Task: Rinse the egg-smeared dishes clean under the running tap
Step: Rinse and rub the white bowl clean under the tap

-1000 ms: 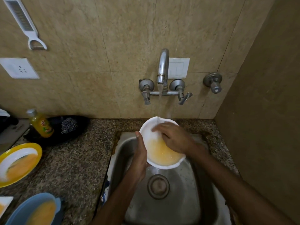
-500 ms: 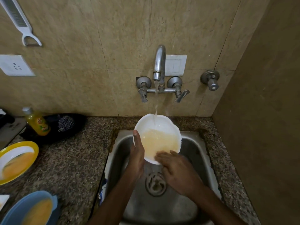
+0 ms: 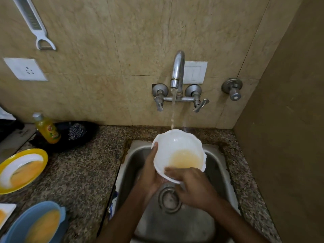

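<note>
Both hands grip the white bowl (image 3: 177, 151) over the sink (image 3: 219, 165), under the tap (image 3: 178, 71): left hand (image 3: 152, 172) on its side, right hand (image 3: 192, 186) covering its near rim. Cloudy yellow water pools inside. A blue dish (image 3: 35, 223) is cut off at the frame's edge.

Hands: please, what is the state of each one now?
Left hand: closed on the bowl, at its left side.
Right hand: gripping the bowl's near rim.
</note>
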